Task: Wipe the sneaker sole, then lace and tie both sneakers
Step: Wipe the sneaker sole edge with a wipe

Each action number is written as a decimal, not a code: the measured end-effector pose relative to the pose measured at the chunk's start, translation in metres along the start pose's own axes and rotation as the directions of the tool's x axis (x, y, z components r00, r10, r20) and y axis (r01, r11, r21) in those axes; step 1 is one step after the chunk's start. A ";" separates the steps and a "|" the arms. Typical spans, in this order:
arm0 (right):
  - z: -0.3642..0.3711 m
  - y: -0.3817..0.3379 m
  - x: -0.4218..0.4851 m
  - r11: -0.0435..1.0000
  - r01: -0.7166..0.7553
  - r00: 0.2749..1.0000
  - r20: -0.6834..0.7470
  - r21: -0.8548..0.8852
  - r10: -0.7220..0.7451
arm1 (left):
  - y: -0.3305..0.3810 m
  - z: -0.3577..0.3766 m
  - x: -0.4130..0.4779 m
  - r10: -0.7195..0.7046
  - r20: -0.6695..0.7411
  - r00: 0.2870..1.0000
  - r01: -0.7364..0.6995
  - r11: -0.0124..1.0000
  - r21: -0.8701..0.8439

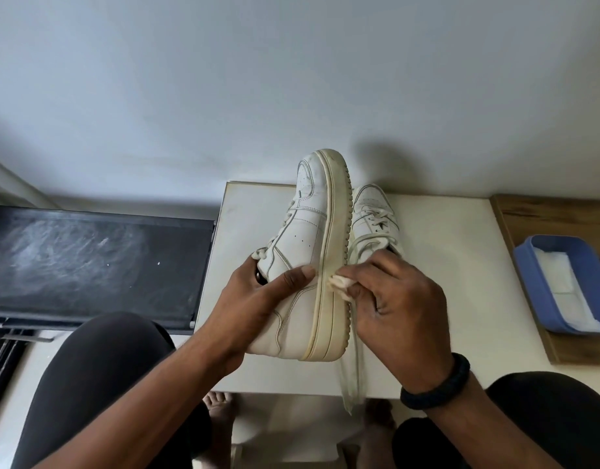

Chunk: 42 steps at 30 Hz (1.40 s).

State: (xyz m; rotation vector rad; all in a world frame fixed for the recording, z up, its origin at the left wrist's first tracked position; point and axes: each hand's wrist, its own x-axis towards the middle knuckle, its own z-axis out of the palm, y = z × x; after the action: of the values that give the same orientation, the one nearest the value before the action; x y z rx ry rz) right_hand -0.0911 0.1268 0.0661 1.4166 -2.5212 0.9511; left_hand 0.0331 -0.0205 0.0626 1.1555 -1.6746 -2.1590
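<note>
A white sneaker point(303, 238) is held on its side above the small white table point(437, 333), its yellowed sole edge point(329, 265) facing right. My left hand point(258, 292) grips it around the heel and collar, thumb on the side panel. My right hand point(396, 299) pinches a small white wipe point(340, 282) against the sole edge at mid-length. The second white sneaker point(373, 218) stands upright on the table behind the right hand, partly hidden by it. A loose white lace point(354, 363) hangs down below the held sneaker past the table's front edge.
A blue tray point(528, 275) holding white wipes sits on a wooden board point(542, 218) at the right. A dark flat panel point(88, 262) lies to the left of the table. My knees in dark trousers and bare feet are below. A pale wall is behind.
</note>
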 end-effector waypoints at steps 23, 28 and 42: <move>-0.001 -0.008 0.001 0.999 0.043 0.999 0.006 0.033 -0.043 | -0.004 0.007 -0.001 0.009 0.041 0.999 -0.009 1.000 0.000; -0.005 -0.006 0.002 0.998 0.065 0.998 0.002 0.022 -0.065 | -0.004 0.008 -0.003 0.009 0.039 0.999 -0.009 1.000 0.009; -0.017 -0.004 0.011 0.984 0.172 0.975 -0.136 -0.036 -0.176 | 0.001 0.009 -0.009 0.051 0.153 0.987 -0.054 0.998 0.016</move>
State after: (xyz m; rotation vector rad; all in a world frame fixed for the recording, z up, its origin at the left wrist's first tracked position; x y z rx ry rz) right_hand -0.0978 0.1271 0.0860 1.4804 -2.2599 0.9487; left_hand 0.0332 -0.0092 0.0681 0.9618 -1.7707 -2.2536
